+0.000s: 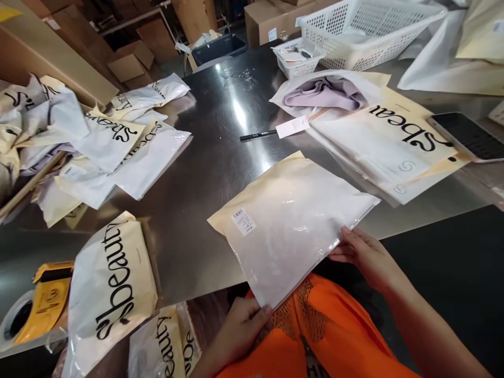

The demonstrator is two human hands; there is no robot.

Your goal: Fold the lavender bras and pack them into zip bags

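A flat plastic garment bag (291, 210), cream along its far edge and whitish elsewhere, lies partly over the table's front edge. A barcode label (244, 221) sits near its left corner. My left hand (246, 320) pinches the near left corner, thumb on top. My right hand (356, 249) grips the near right edge, its fingers underneath and out of sight. Behind the bag are a black marker (258, 135) and a white paper slip (293, 126). To the right lies a stack of printed bags (366, 142), with folded lilac cloth (325, 95) in an open bag behind it.
Many printed bags (118, 136) are heaped on the left of the metal table (197, 220). A tape dispenser (47, 304) and another bag (114, 289) stand front left. White baskets (366, 37) sit at the back; a phone (470, 135) lies at right.
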